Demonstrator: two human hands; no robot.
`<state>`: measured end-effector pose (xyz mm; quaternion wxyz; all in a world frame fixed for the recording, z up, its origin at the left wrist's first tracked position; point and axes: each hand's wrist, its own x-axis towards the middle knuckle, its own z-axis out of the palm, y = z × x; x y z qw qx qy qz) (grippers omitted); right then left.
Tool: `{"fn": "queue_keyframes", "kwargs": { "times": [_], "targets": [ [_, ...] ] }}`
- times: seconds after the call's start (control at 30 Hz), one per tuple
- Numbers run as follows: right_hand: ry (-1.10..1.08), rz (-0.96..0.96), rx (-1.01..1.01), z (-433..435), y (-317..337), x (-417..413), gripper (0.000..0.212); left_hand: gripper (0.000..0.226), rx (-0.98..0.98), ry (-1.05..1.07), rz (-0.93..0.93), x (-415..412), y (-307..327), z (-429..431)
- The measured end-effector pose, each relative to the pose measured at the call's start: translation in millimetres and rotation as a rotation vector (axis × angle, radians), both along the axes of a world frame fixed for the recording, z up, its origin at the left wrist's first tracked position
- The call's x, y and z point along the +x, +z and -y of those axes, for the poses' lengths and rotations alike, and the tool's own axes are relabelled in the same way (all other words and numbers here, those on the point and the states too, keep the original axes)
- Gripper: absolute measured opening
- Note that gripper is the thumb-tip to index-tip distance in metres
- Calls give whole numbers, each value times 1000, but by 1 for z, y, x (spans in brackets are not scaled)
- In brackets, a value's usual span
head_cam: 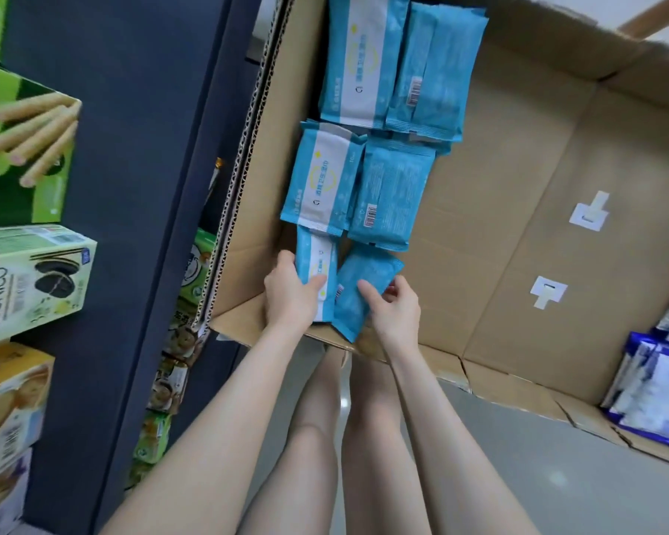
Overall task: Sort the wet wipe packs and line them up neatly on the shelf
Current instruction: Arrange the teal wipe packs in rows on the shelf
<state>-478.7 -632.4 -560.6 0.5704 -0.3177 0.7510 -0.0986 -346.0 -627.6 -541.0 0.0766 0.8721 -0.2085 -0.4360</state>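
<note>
Fingers of the left hand (290,293) grip one wet wipe pack (317,264) and fingers of the right hand (394,308) grip a crooked pack (364,279) at the near end of the cardboard box (499,225), so it is best to turn the crooked pack straight, snug beside the other.

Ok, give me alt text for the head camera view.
The left hand grips the left pack, the right hand the right pack, at the near end of two rows of blue wipe packs in a cardboard box. Snack boxes stand at left.
</note>
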Motion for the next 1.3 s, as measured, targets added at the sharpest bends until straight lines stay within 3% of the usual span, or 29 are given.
{"fn": "queue_keyframes", "kwargs": {
  "times": [0.17, 0.3, 0.57, 0.8, 0.97, 1.07, 1.2, 1.3],
  "targets": [
    [-85, 200, -81, -11, 62, -8, 9, 20, -70, 221, -291, -5, 54, -23],
    [-158, 381, -63, -19, 130, -19, 26, 22, -274, 413, -561, -18, 120, -51],
    [11, 587, 40, -46, 250, -43, 30, 19, -591, 639, -719, -55, 240, -106],
    [413, 619, -26, -96, 300, -91, 44, 20, -709, 761, -686, -106, 299, -190],
    [673, 556, -81, -138, 326, -119, 77, 15, -860, 875, -427, -154, 322, -250],
    [771, 539, -117, -157, 344, -120, 69, 13, -931, 948, -349, -167, 340, -279],
    [968, 548, -230, -185, 378, -96, 75, 15, -1053, 1049, -263, -161, 373, -323],
    [1054, 631, -298, -210, 406, -71, 58, 19, -1142, 1095, -218, -148, 395, -359]
  ]
}}
